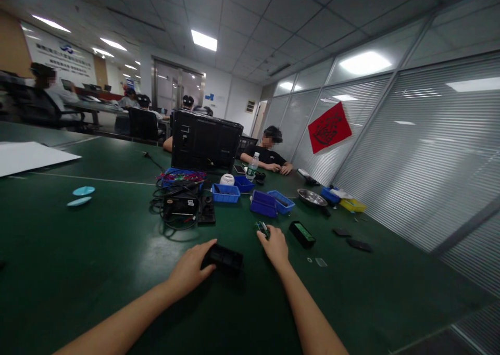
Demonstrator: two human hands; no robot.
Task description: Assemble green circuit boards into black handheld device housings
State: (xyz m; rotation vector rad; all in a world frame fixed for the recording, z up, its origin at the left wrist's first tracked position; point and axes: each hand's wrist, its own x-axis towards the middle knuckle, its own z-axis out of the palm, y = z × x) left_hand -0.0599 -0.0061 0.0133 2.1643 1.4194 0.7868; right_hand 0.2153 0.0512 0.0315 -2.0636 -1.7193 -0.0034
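Observation:
My left hand (194,264) grips the left end of a black plastic case (225,257), thumb on the near side and fingers on the far side. The case rests low over the green table. Further right, my right hand (275,244) has its fingers closed on a small green circuit board (262,229), whose far end sticks out past the fingertips. Just right of that hand lies another black case (302,234) with a green board inside it. A small white ring (309,260) and a clear plastic piece (321,262) lie nearer to me.
Beyond my hands stand blue bins (225,193), a soldering station (180,209) with tangled cables, a bottle (253,166) and a metal bowl (312,198). Flat black parts (358,245) lie at right. A person (269,152) sits across the table (117,261).

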